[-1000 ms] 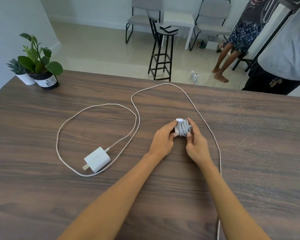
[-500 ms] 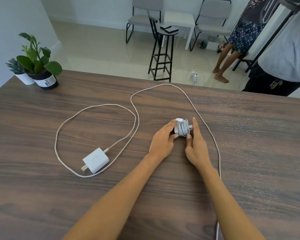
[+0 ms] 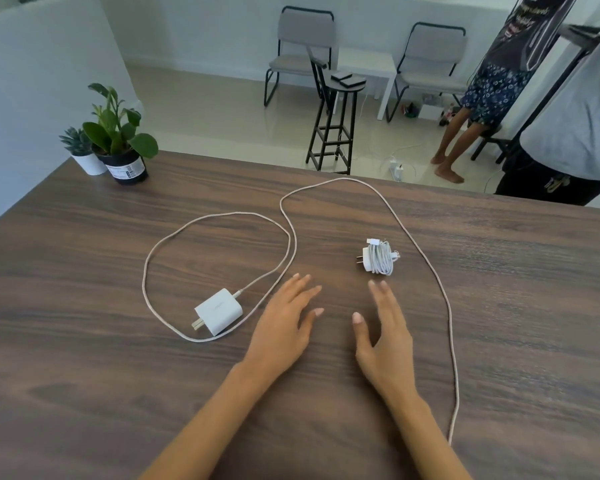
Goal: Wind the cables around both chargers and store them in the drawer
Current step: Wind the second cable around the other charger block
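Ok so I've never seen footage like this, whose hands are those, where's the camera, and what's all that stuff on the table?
The camera sits on a person's head, looking forward and down, so the two bare arms are the wearer's own. The left hand and right hand are both open above the wooden table, holding nothing. Beyond the right hand lies a small charger already wound in its white cable. Left of the hands lies a second white charger, its long cable looping loose across the table. Two potted plants stand at the far left corner.
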{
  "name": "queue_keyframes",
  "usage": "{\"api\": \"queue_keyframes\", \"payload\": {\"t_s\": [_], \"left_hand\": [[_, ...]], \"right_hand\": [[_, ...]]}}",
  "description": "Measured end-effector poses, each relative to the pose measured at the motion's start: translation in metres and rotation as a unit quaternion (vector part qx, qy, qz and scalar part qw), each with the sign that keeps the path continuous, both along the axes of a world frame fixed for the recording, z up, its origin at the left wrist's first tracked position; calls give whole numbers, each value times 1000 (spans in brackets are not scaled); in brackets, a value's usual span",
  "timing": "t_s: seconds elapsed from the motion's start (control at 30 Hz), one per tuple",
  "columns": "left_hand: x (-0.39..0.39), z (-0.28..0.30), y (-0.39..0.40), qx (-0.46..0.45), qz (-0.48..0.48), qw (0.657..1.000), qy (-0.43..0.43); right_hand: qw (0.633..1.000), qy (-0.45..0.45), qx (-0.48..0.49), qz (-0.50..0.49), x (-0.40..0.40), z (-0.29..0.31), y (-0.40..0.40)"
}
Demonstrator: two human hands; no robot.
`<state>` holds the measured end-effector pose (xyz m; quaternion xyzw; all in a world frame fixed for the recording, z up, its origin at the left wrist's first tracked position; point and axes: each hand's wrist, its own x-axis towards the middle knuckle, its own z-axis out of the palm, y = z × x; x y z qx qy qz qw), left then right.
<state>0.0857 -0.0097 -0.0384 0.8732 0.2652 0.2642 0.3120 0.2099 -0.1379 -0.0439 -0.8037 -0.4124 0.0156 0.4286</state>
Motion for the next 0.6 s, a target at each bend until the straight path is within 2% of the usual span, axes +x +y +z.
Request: {"api": "queue_keyframes", "payload": {"t_s": [0.13,0.23,0.33,0.4,0.6], "left_hand": [[-61,2,19,108,109,988,18],[-92,0,36,84,187,974,97],[-107,-2,48,28,176,968,180],[-109,-3,49,23,156,968,197],[-119,0,47,23,94,988,118]], "right_hand": [[993,-33,-24,108,-47,-4,18],[986,-46,-46,157,-69,-8,41],[980,-62,-65,180,-79,-11,67],[977,-74,-78,184,-81,-12,85],[969,-109,-115,191,-80,-10,113]]}}
